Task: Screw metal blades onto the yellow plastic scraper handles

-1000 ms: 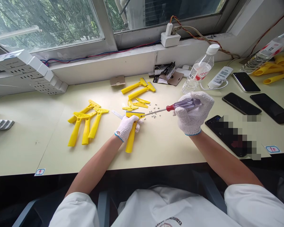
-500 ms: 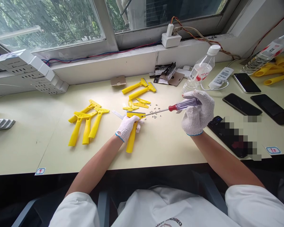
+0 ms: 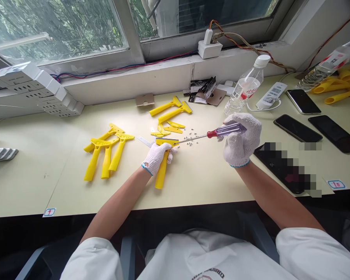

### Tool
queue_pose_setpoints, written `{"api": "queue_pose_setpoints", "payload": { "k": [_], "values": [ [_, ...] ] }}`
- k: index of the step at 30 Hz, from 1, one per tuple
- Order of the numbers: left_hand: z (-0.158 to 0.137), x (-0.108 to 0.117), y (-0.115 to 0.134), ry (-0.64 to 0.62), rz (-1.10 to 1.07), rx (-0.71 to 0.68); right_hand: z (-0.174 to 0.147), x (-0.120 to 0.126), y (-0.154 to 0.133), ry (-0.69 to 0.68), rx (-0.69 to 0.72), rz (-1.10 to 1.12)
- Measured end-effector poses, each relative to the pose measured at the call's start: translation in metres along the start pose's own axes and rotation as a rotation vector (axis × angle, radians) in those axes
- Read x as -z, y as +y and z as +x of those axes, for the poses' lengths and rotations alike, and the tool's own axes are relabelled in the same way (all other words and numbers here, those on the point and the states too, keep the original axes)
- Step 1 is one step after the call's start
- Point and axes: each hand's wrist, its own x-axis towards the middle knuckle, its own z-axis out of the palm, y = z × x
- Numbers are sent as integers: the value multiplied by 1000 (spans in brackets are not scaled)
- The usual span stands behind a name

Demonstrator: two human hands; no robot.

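My left hand (image 3: 156, 156), in a white knit glove, is closed around the head of a yellow scraper (image 3: 161, 175) whose handle points toward me. A screwdriver (image 3: 228, 130) with a clear purple handle and red collar is gripped in my gloved right hand (image 3: 242, 140). Its shaft slants left, and the tip meets the scraper's head near my left thumb. Small screws (image 3: 190, 139) lie scattered just beyond the shaft. Loose yellow scraper parts (image 3: 172, 129) rest behind the held scraper, and a thin blade strip (image 3: 144, 141) lies at its left.
Several yellow scrapers (image 3: 106, 155) lie to the left, and two assembled ones (image 3: 175, 112) behind. A water bottle (image 3: 246, 87) stands beyond my right hand. Phones (image 3: 298, 128) and a power strip (image 3: 271, 95) occupy the right. White boxes (image 3: 42, 91) are stacked by the window.
Both hands keep their holds, with the screwdriver tip still at the scraper's head. My right hand's fingers have shifted slightly on the screwdriver handle.
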Motion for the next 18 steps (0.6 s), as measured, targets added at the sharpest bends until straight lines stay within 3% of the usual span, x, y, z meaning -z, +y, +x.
{"api": "queue_pose_setpoints", "payload": {
  "k": [4,8,14,18],
  "values": [
    [0,0,0,-2,7,-13,9,-8,-16,17,167,49],
    [0,0,-1,-2,17,-28,11,-8,-12,10,152,13],
    [0,1,-3,-9,-11,1,11,-6,-2,143,208,-118],
    [1,2,-3,-9,-10,-7,13,-6,-7,32,143,23]
  ]
}}
